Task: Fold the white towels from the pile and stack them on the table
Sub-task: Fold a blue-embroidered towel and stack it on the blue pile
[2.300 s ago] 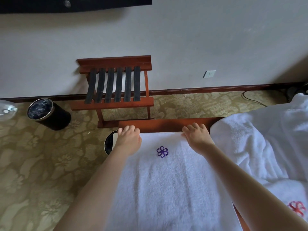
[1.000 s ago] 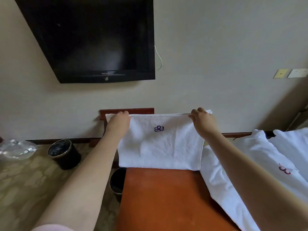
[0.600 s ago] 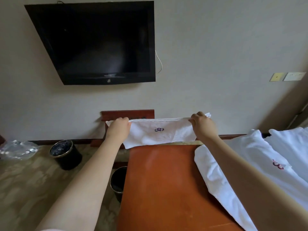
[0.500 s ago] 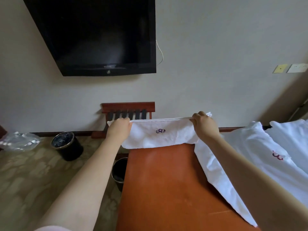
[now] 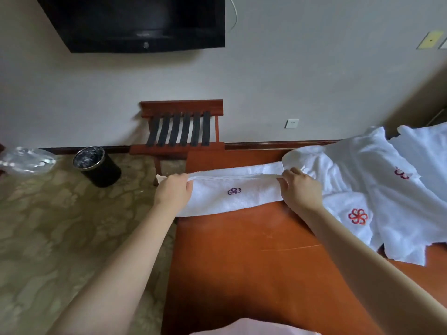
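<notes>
A white towel (image 5: 232,193) with a purple flower emblem lies folded over across the far part of the reddish-brown table (image 5: 242,262). My left hand (image 5: 173,192) grips its left end at the table's left edge. My right hand (image 5: 300,189) pinches its right end. To the right, a loose pile of white towels (image 5: 377,189) with red flower emblems spreads over the table's right side, touching the held towel's right end.
A wooden luggage rack (image 5: 181,131) stands against the wall beyond the table. A black waste bin (image 5: 96,165) and a clear plastic bag (image 5: 26,159) sit on the patterned carpet at left. A dark TV (image 5: 135,22) hangs on the wall above.
The towel, lifted upright from the table a second ago, has come down onto the table's far part, folded over. Both hands kept hold of its ends. The view has tilted downward.
</notes>
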The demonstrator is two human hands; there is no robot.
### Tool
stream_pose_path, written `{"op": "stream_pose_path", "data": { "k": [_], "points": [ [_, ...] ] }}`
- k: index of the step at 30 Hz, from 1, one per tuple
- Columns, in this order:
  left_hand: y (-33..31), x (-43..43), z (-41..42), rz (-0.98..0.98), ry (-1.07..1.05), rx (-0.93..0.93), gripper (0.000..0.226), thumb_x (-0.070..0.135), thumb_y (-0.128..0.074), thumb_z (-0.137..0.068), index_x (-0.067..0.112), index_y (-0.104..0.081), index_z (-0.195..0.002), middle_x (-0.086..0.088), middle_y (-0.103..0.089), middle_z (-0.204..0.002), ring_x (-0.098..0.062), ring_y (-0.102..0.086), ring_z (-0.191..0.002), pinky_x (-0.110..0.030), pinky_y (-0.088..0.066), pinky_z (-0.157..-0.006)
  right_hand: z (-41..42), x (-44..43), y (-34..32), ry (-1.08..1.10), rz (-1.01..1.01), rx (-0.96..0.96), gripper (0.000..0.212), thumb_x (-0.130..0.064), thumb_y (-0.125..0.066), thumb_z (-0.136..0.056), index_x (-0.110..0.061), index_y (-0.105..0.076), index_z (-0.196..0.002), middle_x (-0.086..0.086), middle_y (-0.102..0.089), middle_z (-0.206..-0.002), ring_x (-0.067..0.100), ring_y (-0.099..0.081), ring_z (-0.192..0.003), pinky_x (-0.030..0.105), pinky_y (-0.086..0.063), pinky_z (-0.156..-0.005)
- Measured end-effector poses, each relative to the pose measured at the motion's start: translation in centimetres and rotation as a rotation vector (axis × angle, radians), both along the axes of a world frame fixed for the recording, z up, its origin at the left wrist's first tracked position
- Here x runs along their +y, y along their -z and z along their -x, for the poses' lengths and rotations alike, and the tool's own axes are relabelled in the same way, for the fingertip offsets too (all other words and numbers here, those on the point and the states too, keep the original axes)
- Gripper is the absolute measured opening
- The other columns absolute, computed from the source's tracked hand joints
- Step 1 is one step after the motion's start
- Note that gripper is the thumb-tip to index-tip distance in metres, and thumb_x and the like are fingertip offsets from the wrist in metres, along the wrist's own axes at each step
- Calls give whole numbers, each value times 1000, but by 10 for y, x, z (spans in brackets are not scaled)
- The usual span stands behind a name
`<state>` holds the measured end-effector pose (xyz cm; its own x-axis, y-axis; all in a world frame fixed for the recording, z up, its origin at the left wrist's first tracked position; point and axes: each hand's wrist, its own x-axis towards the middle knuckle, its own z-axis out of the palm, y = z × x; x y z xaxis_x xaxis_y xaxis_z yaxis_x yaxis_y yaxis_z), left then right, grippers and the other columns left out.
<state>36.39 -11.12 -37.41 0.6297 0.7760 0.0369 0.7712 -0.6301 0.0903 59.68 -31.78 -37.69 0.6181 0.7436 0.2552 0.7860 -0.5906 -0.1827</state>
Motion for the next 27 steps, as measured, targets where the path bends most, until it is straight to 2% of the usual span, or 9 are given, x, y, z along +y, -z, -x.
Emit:
{"op": "stream_pose_path", "data": {
  "k": [4, 7, 12, 14, 15, 17, 19, 24, 27],
  "points": [
    [26, -31, 22, 9, -16, -12, 29, 26, -43, -98, 5, -54, -82, -13, -61, -81, -26, -49, -63, -30, -35, -53, 20, -30, 21, 0, -23, 4, 19, -17, -64, -87, -5, -62, -73, 6, -56, -70, 32, -53, -53, 23, -28, -46],
    [43, -52, 40, 40, 1, -76, 31, 24, -50, -96, 4, -52, -74, -15, -58, -71, -25, -41, -56, -29, -30, -50, 32, -50, 36, -5, -44, 6, 20, -14, -71, -82, -5, -62, -66, 6, -56, -64, 31, -51, -45, 21, -26, -46],
    [62, -86, 60, 55, 40, -116, 31, 16, -66, -87, 2, -52, -62, -13, -53, -57, -31, -47, -45, -27, -30, -46, 49, -80, 62, -31, -23, 45, 21, -12, -72, -81, -4, -61, -65, 6, -54, -60, 29, -50, -42, 25, -37, -41],
    [66, -94, 66, -3, 61, -184, 36, 13, -70, -81, 4, -48, -54, -10, -47, -49, -29, -42, -36, -24, -28, -42, 53, -89, 65, -62, -37, 20, 22, -11, -71, -79, -5, -60, -62, 5, -52, -56, 27, -47, -40, 24, -36, -38],
    [67, -97, 68, -46, 70, -216, 37, 16, -65, -83, 5, -47, -52, -8, -44, -46, -28, -40, -34, -22, -28, -40, 55, -91, 65, -83, -55, 0, 23, -12, -68, -80, -6, -58, -60, 4, -50, -53, 26, -45, -38, 23, -32, -37],
    [67, -99, 71, -130, 81, -259, 38, 25, -50, -85, 7, -46, -52, -5, -42, -45, -25, -37, -34, -21, -31, -39, 58, -94, 64, -116, -109, -26, 29, -18, -57, -82, -8, -50, -56, 2, -45, -49, 23, -41, -37, 20, -25, -40],
    [66, -97, 72, -190, 74, -275, 37, 27, -47, -84, 8, -47, -52, -3, -41, -44, -24, -38, -34, -21, -33, -38, 59, -92, 62, -129, -158, -31, 32, -23, -48, -83, -10, -45, -55, 1, -42, -47, 22, -39, -37, 20, -22, -42],
    [64, -86, 65, -216, 47, -215, 35, 29, -49, -84, 6, -53, -57, -4, -46, -48, -21, -42, -37, -18, -28, -42, 49, -81, 64, -133, -179, -63, 31, -24, -49, -86, -9, -52, -59, 2, -46, -51, 23, -44, -42, 25, -34, -41],
    [59, -71, 53, -193, 46, -182, 29, 20, -68, -80, 3, -56, -60, -6, -49, -50, -19, -41, -38, -16, -25, -45, 35, -68, 63, -92, -175, -121, 31, -23, -57, -88, -9, -56, -61, 2, -47, -52, 23, -45, -43, 24, -33, -43]
  ]
}}
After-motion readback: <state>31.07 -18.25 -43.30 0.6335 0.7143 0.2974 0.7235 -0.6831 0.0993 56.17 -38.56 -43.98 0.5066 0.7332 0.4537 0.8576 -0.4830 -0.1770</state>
